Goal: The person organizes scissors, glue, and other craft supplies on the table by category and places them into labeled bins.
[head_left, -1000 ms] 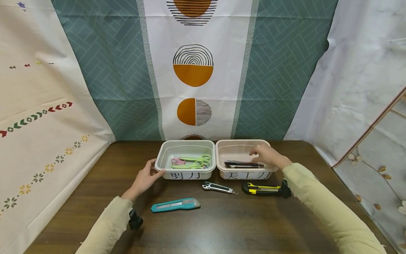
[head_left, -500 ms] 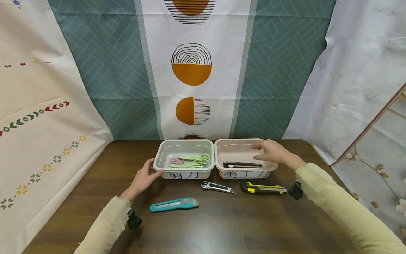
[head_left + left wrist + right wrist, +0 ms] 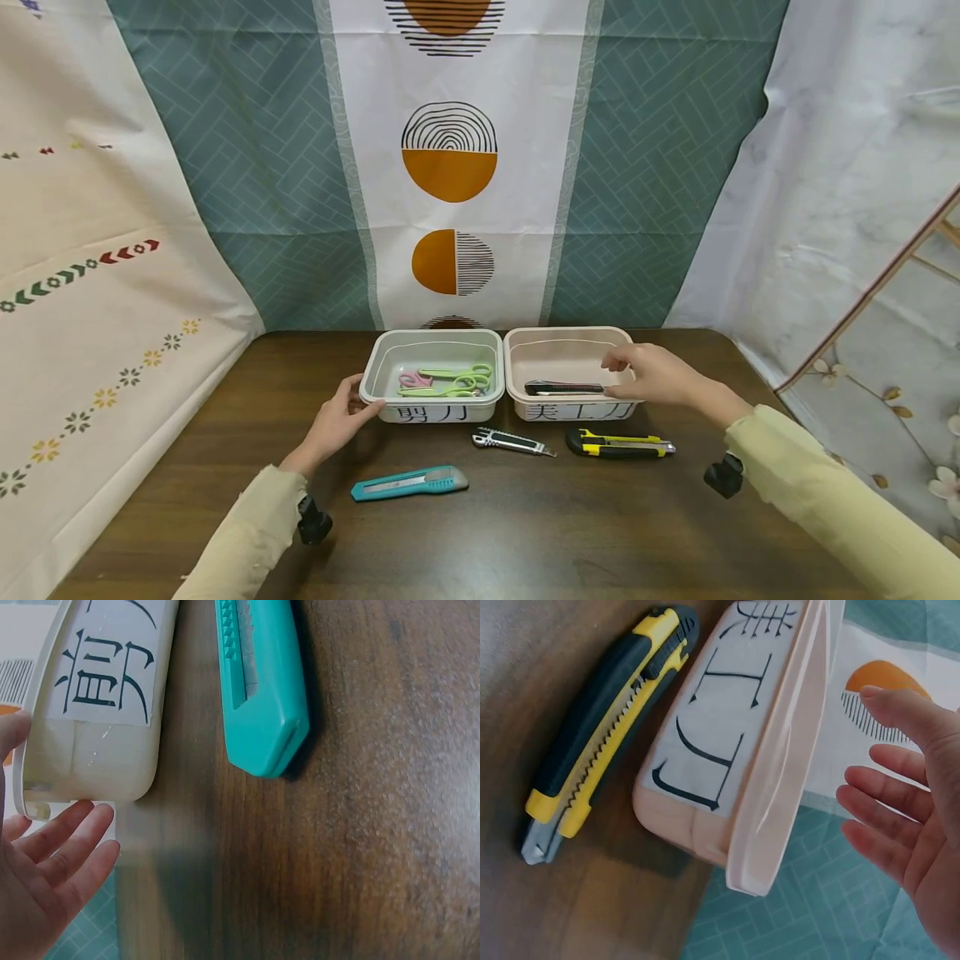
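My left hand point(image 3: 335, 423) rests at the near left corner of the pale green bin point(image 3: 373, 367), its thumb on the rim and its fingers loosely straight along the side. Pink and light green scissors point(image 3: 450, 387) lie in that bin. By the right end of the pink bin point(image 3: 566, 335), my right hand point(image 3: 654, 377) is raised with relaxed, spread fingers and nothing in them. In the right wrist view it stands apart from the bin wall. Inside the pink bin lies a black utility knife point(image 3: 562, 387), with a pale edge of something beneath it.
A yellow-and-black utility knife point(image 3: 619, 444) and a smaller black-and-silver one point(image 3: 513, 442) lie before the bins. A teal utility knife point(image 3: 409, 483) lies nearer on the brown table point(image 3: 517, 533). Behind the bins hangs a patterned curtain point(image 3: 300, 208).
My right hand has drawn back from over the pink bin to the right and lower, uncovering the tip of the yellow-and-black utility knife. My left hand has stayed at the green bin's corner.
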Tool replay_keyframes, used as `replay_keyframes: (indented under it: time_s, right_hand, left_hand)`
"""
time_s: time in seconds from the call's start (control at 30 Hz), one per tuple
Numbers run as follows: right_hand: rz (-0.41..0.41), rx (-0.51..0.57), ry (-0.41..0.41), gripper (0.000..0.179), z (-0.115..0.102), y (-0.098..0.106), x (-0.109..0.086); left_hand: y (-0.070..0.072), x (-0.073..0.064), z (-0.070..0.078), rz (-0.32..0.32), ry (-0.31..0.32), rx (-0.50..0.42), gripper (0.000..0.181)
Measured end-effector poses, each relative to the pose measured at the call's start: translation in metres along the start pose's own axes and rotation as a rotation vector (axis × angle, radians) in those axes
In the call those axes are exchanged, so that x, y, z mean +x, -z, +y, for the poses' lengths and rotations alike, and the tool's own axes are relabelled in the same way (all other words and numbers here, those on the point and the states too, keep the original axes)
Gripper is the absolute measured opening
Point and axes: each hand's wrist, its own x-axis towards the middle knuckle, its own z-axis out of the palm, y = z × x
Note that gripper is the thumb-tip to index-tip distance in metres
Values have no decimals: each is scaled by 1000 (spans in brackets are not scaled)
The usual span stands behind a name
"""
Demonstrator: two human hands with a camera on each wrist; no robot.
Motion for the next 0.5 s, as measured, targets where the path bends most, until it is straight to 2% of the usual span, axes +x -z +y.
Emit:
replay_keyframes:
  time_s: [0.2, 0.5]
  right_hand:
    - [-14, 31, 12, 36, -11, -6, -16]
    - [5, 14, 55, 42, -20, -22, -38]
  left_hand:
    - [-1, -1, -1, -5, 8, -8, 65]
    - [-1, 0, -2, -3, -3, -5, 65]
